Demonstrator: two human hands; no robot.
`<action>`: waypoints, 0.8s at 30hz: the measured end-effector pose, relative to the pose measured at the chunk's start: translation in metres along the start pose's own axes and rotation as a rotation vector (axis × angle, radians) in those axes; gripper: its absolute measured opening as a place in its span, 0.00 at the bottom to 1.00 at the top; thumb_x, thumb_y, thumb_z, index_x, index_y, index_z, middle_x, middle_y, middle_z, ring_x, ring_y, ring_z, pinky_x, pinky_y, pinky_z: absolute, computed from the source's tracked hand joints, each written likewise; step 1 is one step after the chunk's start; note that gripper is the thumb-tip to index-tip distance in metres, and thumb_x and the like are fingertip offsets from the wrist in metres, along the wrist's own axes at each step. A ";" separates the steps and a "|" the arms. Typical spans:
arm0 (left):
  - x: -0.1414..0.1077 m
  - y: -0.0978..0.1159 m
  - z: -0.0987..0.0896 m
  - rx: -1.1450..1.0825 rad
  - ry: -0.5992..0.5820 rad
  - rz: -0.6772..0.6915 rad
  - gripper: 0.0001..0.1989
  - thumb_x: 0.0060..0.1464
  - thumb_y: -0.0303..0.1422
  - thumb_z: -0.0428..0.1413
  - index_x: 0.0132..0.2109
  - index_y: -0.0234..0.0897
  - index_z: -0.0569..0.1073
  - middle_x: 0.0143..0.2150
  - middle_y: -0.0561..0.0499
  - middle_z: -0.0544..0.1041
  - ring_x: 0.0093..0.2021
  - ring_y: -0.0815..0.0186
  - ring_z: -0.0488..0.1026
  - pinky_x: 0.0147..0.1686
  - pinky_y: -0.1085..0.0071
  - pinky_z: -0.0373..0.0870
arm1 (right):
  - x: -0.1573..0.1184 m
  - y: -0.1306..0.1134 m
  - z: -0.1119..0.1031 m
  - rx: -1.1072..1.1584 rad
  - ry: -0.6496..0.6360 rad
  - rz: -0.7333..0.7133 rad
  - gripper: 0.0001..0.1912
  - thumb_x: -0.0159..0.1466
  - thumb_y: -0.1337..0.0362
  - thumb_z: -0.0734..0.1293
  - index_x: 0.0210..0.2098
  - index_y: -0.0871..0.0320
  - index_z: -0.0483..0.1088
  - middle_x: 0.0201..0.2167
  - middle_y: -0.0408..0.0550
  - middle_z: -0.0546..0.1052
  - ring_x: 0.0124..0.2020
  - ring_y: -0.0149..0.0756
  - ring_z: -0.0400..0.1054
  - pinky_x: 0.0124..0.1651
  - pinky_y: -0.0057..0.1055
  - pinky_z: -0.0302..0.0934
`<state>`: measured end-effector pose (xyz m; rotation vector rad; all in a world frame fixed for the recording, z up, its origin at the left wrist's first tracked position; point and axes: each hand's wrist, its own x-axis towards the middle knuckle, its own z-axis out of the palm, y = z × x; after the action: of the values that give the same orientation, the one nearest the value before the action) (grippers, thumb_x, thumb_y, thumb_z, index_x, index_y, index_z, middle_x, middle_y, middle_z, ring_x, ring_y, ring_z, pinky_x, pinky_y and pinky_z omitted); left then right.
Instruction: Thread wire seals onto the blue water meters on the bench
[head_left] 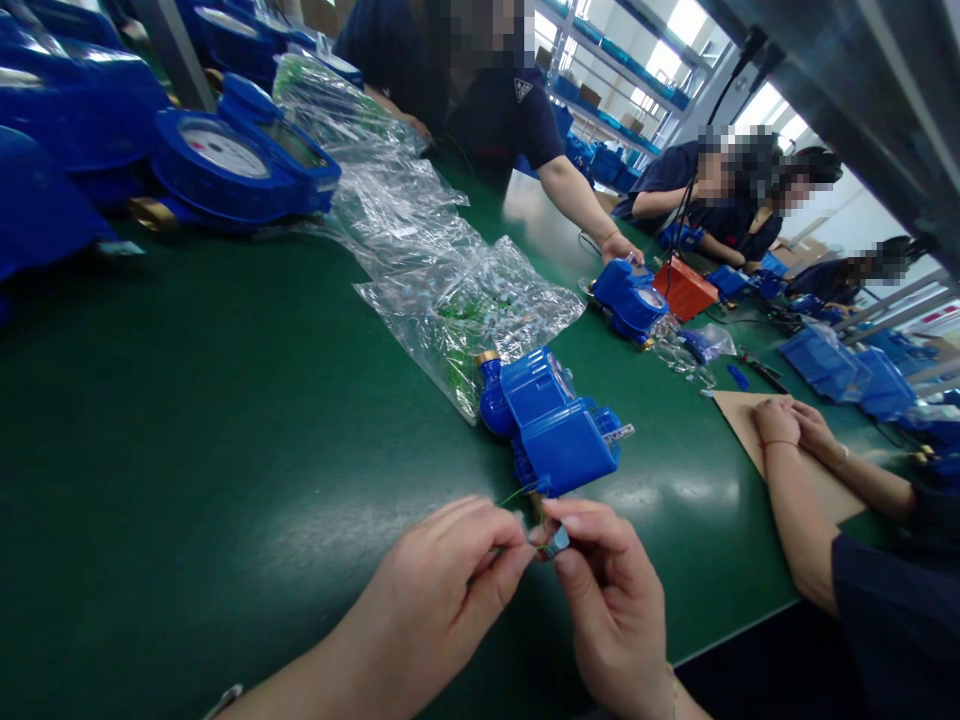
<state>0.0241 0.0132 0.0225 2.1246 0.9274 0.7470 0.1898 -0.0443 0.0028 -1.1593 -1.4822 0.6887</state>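
My left hand (469,580) is closed in a pinch on the thin green wire (514,495), just below a blue meter. My right hand (611,595) pinches a small light-blue tag (557,541) between thumb and fingers, beside my left fingertips. From the tag the wire runs up to the lower end of the blue meter (566,440), which lies on the green table (300,450). A brass end shows at the meter's upper left. Directly behind it lies a clear plastic bag (487,300) with green wires and pale tags inside.
Several blue meters (225,160) stand at the upper left. Across the table a person's hand (622,248) touches another blue meter (630,298), near an orange box (684,288). At the right, another person's hands (795,425) rest on cardboard (750,425). Pliers (763,372) lie behind it.
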 end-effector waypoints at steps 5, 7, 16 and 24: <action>-0.001 -0.001 0.000 -0.055 0.026 0.049 0.09 0.59 0.28 0.47 0.31 0.38 0.68 0.27 0.55 0.67 0.30 0.69 0.65 0.31 0.74 0.60 | 0.002 -0.001 -0.003 0.039 -0.099 0.137 0.15 0.63 0.71 0.61 0.48 0.51 0.67 0.44 0.47 0.69 0.43 0.35 0.67 0.47 0.35 0.63; -0.001 -0.003 0.000 -0.074 0.039 0.072 0.09 0.59 0.26 0.47 0.32 0.38 0.69 0.29 0.55 0.67 0.32 0.69 0.65 0.34 0.74 0.60 | 0.003 -0.002 -0.001 0.166 -0.098 0.201 0.13 0.63 0.70 0.62 0.46 0.51 0.68 0.43 0.47 0.67 0.37 0.32 0.69 0.41 0.32 0.65; 0.002 -0.010 -0.001 -0.204 -0.008 0.025 0.09 0.60 0.27 0.48 0.32 0.39 0.70 0.33 0.56 0.66 0.36 0.71 0.65 0.36 0.76 0.61 | -0.002 0.005 0.004 0.444 -0.046 0.347 0.08 0.60 0.67 0.66 0.39 0.52 0.72 0.33 0.42 0.67 0.29 0.28 0.70 0.30 0.26 0.65; 0.005 -0.014 0.003 -0.161 0.025 0.059 0.09 0.60 0.27 0.48 0.33 0.39 0.70 0.33 0.55 0.67 0.36 0.70 0.65 0.38 0.75 0.61 | 0.001 0.002 -0.009 0.032 -0.073 0.116 0.13 0.58 0.70 0.68 0.41 0.48 0.73 0.37 0.44 0.72 0.38 0.33 0.69 0.41 0.30 0.65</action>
<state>0.0239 0.0234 0.0116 2.0128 0.7922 0.8508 0.1987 -0.0442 0.0041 -1.2140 -1.4677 0.8386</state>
